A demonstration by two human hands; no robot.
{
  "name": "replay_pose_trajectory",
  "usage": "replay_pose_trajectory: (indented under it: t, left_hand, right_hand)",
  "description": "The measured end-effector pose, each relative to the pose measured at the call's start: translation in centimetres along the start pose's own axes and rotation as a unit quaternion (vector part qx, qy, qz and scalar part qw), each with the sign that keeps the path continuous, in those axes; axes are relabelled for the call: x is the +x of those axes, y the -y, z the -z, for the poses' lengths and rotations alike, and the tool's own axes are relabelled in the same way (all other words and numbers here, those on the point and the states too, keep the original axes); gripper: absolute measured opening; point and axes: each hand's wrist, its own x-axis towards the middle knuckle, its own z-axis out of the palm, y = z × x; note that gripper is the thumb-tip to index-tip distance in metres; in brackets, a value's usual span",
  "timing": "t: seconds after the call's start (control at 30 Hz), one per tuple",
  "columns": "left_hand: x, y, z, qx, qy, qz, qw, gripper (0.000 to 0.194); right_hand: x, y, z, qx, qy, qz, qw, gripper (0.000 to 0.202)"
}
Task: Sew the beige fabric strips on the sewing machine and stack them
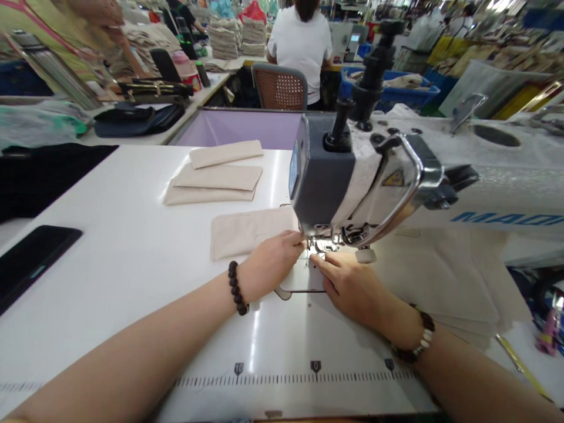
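A beige fabric piece [240, 234] with rounded corners lies flat on the white table, its right end reaching the sewing machine [324, 170]. My left hand [274, 263], fingers closed together, presses on the lower right edge of this piece beside the needle area. On the metal needle plate, just in front of the presser foot [325, 245], my right hand [352, 286] rests with its index finger stretched out and the other fingers partly bent. Nothing shows in the right hand. The fingertips of both hands are close to the foot, and what lies directly under it is hard to make out.
Folded beige pieces [215, 182] lie behind the work. More beige fabric [440, 282] is stacked under the machine arm. A black phone [37, 258] sits at left, a slim yellow tool [524, 367] at right. A person in white [300, 44] sits ahead.
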Motion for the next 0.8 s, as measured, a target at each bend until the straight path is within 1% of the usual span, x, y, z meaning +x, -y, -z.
replay_pose_trajectory:
  t: [0.13,0.27,0.4,0.47,0.5,0.57,0.63,0.67,0.73,0.8]
  left_hand:
    - [0.2,0.4,0.2,0.001,0.000,0.009,1.000,0.018]
    - [0.0,0.3,-0.2,0.019,-0.007,0.013,1.000,0.019]
    - [-0.4,-0.5,-0.2,0.112,-0.008,0.024,0.993,0.021]
    - [-0.8,-0.8,0.2,0.168,0.000,0.051,0.984,0.020]
    - [-1.0,-0.7,0.4,0.186,0.008,0.075,0.980,0.019]
    - [-1.3,0.0,0.9,0.194,0.015,0.131,0.972,0.017]
    - [-1.6,1.6,1.3,0.190,-0.003,0.170,0.967,0.021]
    - [-1.7,2.4,1.4,0.194,-0.017,0.173,0.966,0.024]
    - [-1.8,3.9,1.3,0.207,-0.036,0.155,0.965,0.029]
    - [-1.9,4.5,0.9,0.208,-0.041,0.136,0.968,0.032]
  right_hand:
    - [-0.2,-0.1,-0.1,0.009,-0.009,0.002,1.000,0.035]
    - [-0.3,-0.2,-0.4,0.018,-0.011,0.003,1.000,0.037]
    - [-0.3,-0.4,-1.0,0.024,-0.017,-0.005,1.000,0.040]
    - [-0.5,-0.6,-1.5,0.021,-0.026,0.000,0.999,0.041]
    - [-0.5,-0.7,-1.8,0.018,-0.034,0.006,0.999,0.042]
    - [-0.6,-0.9,-2.4,0.010,-0.052,0.018,0.998,0.042]
    - [-0.7,-1.0,-2.7,0.002,-0.074,0.032,0.997,0.042]
    - [-0.7,-1.1,-2.7,0.003,-0.083,0.042,0.996,0.041]
    - [-0.8,-1.1,-2.1,0.023,-0.087,0.069,0.994,0.041]
    - [-1.2,-1.1,-0.9,0.042,-0.098,0.102,0.989,0.038]
